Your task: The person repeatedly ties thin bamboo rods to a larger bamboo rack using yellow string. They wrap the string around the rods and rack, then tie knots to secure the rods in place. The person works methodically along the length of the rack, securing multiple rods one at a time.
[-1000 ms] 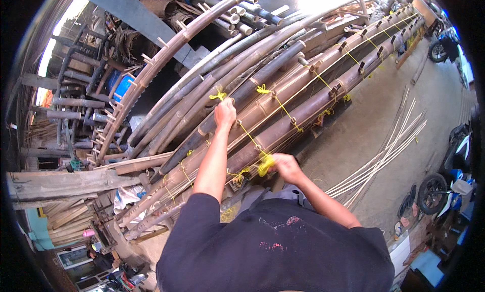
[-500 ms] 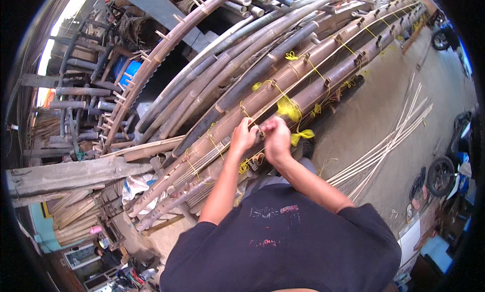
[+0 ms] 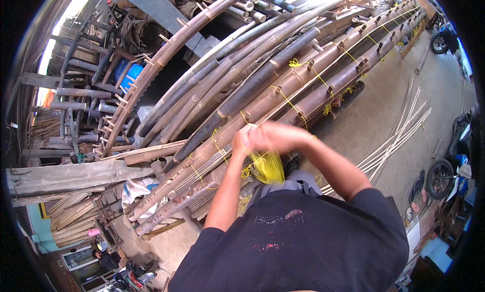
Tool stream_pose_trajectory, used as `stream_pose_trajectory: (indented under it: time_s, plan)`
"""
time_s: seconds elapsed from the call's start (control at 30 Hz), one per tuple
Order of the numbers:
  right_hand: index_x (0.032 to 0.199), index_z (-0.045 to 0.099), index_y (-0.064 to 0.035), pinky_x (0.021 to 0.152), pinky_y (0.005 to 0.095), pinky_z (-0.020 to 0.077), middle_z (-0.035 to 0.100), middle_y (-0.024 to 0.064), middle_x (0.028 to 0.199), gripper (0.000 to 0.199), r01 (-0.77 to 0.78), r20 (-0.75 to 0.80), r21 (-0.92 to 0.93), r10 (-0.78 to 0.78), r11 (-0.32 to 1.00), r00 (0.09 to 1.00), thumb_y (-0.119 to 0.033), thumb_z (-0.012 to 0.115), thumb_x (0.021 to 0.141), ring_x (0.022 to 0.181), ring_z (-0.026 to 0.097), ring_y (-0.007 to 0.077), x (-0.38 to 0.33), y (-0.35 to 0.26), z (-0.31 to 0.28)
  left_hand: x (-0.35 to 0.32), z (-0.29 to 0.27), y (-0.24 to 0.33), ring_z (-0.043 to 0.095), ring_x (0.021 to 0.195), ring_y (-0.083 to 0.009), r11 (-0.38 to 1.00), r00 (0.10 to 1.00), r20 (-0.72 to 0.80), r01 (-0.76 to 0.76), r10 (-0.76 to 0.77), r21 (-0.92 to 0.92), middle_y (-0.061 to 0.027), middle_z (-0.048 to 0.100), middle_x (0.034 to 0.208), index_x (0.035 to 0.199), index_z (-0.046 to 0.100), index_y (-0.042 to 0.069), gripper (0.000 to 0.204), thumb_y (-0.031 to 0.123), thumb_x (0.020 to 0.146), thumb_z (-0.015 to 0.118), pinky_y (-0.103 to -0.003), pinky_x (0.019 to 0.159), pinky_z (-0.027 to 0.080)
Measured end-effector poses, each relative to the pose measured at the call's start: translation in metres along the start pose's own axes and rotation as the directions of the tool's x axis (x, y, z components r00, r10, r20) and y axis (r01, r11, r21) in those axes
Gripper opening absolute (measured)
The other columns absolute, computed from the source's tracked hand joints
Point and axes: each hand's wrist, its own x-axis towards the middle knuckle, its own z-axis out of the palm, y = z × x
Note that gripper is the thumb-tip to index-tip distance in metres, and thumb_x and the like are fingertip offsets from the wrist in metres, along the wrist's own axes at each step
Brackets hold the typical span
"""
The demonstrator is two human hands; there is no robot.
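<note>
My left hand [image 3: 243, 141] is closed in a pinch at the upper bamboo pole [image 3: 298, 82]; what its fingertips grip is hidden. Right beside it, my right hand [image 3: 279, 137] is smeared by motion, its fingers curled in toward the left. A loose bundle of yellow twine [image 3: 269, 169] hangs beneath the right hand and looks held by it. The lower bamboo pole [image 3: 323, 96] runs alongside the upper one. Thin strips lie between the two, and yellow ties cross both poles at intervals. Short pegs stand up along them.
A stack of bamboo poles [image 3: 222, 84] lies beyond. A curved pegged bamboo piece [image 3: 151, 69] rises at the left, near a blue container [image 3: 132, 75]. Thin bamboo sticks [image 3: 396, 135] lie on the floor at the right, with a motorcycle wheel [image 3: 441, 175] farther right.
My right hand has turned over toward the left hand, its elbow swinging outward. The yellow twine bundle has gone from beyond the right hand to below it. My left hand has hardly moved.
</note>
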Motion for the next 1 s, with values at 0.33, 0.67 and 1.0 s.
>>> stream_pose_trajectory:
  time_s: [0.33, 0.67, 1.0]
  plan:
    - [0.070, 0.063, -0.0017, 0.070, 0.0496, 0.0502, 0.060, 0.0209, 0.063, 0.037, -0.111, -0.209, -0.427, 0.021, 0.898, 0.978, -0.029, 0.057, 0.094, 0.066, 0.063, 0.0401, -0.063, 0.100, 0.075, 0.070, -0.044, 0.070, 0.059, 0.062, -0.0075, 0.915, 0.946, -0.287, -0.244, 0.152, -0.321, -0.0025, 0.061, 0.066, 0.102, 0.068, -0.001, 0.031, 0.021, 0.104, 0.048, -0.026, 0.059, 0.046]
    - [0.090, 0.064, -0.0078, 0.089, 0.0454, 0.0492, 0.066, 0.0158, 0.085, 0.014, -0.104, -0.321, -0.573, -0.106, 0.813, 0.941, -0.019, 0.065, 0.083, 0.085, 0.066, 0.0350, -0.042, 0.091, 0.139, 0.131, -0.051, -0.047, 0.063, 0.102, -0.0467, 0.963, 0.990, -0.009, -0.135, 0.141, 0.231, -0.0298, 0.066, 0.105, 0.111, 0.066, 0.006, 0.033, 0.032, 0.097, 0.050, -0.053, 0.090, 0.050]
    - [0.090, 0.062, -0.0084, 0.074, 0.0337, 0.0513, 0.068, 0.0078, 0.089, 0.024, 0.543, -0.657, 0.746, 0.563, 0.387, 0.502, -0.027, 0.051, 0.100, 0.086, 0.064, 0.0201, 0.063, 0.073, 0.235, -0.082, -0.085, -0.095, 0.063, 0.106, -0.0424, 0.988, 0.991, 0.134, -0.017, -0.004, 0.156, -0.0256, 0.067, 0.111, 0.111, 0.063, 0.004, 0.033, 0.030, 0.090, 0.062, -0.050, 0.089, 0.049]
